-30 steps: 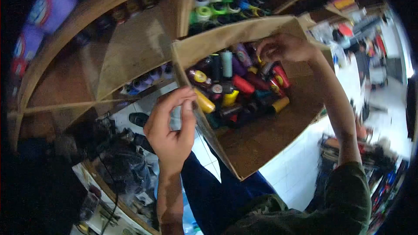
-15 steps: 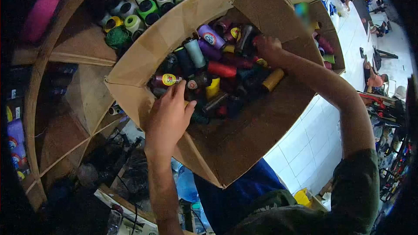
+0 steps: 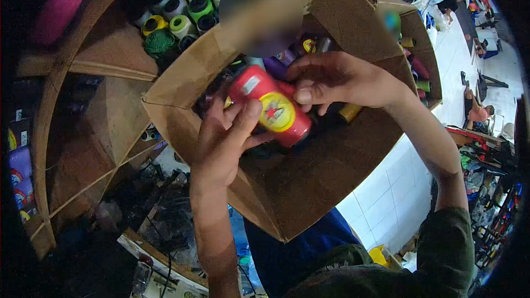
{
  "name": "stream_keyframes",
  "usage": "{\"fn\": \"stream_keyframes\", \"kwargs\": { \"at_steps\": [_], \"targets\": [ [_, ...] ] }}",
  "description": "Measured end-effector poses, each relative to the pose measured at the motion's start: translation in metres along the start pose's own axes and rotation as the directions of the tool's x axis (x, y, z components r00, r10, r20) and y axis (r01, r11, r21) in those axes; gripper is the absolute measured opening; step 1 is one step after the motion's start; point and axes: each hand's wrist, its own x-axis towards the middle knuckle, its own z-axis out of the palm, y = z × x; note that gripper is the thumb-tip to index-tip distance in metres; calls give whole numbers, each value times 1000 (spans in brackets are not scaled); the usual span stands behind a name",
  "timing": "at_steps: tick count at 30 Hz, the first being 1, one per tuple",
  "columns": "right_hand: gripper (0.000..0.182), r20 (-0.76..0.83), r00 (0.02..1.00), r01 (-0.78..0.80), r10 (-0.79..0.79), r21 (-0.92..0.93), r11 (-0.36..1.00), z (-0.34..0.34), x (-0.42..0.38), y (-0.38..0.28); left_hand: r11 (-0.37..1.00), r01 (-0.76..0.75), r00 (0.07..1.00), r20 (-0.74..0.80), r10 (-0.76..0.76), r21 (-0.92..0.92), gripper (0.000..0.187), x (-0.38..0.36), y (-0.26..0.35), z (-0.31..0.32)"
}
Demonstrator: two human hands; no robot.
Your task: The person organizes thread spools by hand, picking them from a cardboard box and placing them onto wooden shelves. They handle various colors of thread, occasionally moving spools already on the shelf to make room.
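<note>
No wording legible. Red spool (image 3: 290, 127) over cardboard box (image 3: 270, 212): yellow round label (image 3: 276, 112) with red star, lettering blurred; white sticker (image 3: 250, 85), print unreadable. Inside box, far side: dark spool (image 3: 308, 37) with yellow label (image 3: 309, 46), too small. Left of box: purple packs (image 3: 20, 157), part-shaded round logos; small white tags (image 3: 24, 138), characters unclear.
</note>
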Motion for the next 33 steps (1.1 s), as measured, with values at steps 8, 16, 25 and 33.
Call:
{"fn": "stream_keyframes", "kwargs": {
  "at_steps": [8, 16, 25, 33],
  "targets": [
    [43, -208, 973, -223, 97, -960, 170, -93, 61, 134, 976, -127, 988, 61, 140, -176, 41, -3, -2, -28],
    [41, -503, 823, -554, 263, -813, 180, -97, 66, 204, 900, -281, 952, 19, 304, -332, 58, -27, 7, -53],
    [74, 3, 1000, -19, 21, -374, 927, -11, 26, -4, 753, -507, 856, -348, 382, -419, 71, -75, -1, -150],
    [69, 74, 898, 440, -434, -189, 878, 147, 59, -115, 502, -588, 805, -522, 284, -634, 52, -81, -46, -219]
  ]
}}
